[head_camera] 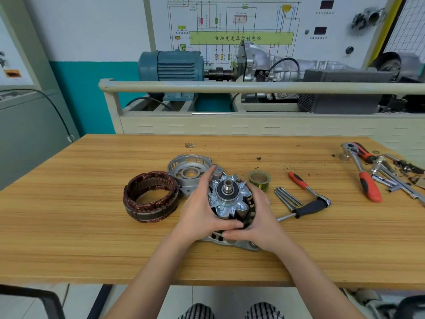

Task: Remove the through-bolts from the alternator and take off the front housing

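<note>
Both hands (202,210) grip the rotor (228,199), its shaft pointing up

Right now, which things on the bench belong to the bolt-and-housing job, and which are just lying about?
Part of the job:
- rotor, gripped by left hand and right hand
- front housing, already off
- long bolts, already out
- rear housing, under the rotor

Lying about:
- copper coil ring
- pulley
- black-handled ratchet
- red-handled ratchets
</note>
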`<move>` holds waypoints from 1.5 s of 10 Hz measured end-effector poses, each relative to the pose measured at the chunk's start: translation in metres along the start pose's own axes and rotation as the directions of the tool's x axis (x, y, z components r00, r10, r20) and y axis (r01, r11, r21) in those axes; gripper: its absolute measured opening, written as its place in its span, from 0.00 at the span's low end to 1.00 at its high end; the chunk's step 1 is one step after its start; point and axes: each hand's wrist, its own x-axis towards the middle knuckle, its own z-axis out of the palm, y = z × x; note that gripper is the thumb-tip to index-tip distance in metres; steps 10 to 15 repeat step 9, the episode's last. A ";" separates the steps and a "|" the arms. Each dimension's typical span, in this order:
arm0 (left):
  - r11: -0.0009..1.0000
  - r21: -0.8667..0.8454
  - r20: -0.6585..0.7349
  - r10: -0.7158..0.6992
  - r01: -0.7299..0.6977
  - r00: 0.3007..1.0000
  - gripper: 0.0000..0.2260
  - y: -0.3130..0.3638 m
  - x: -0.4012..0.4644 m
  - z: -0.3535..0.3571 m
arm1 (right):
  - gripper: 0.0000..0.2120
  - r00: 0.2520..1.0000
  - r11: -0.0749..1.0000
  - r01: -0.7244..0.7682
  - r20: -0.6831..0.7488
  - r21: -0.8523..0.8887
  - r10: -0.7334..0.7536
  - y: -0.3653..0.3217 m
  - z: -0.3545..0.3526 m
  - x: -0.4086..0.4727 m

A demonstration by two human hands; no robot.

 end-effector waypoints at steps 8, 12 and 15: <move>0.992 0.091 -0.193 -0.071 0.090 0.979 0.55 0.009 -0.008 0.023 | 0.49 0.989 0.999 -0.018 0.150 0.036 0.012 -0.002 -0.019 0.005; 0.997 0.026 -0.169 -0.065 0.070 0.984 0.54 0.013 -0.017 0.017 | 0.52 0.990 0.998 -0.050 0.128 -0.026 0.053 -0.014 -0.034 -0.004; 0.997 0.026 -0.169 -0.065 0.070 0.984 0.54 0.013 -0.017 0.017 | 0.52 0.990 0.998 -0.050 0.128 -0.026 0.053 -0.014 -0.034 -0.004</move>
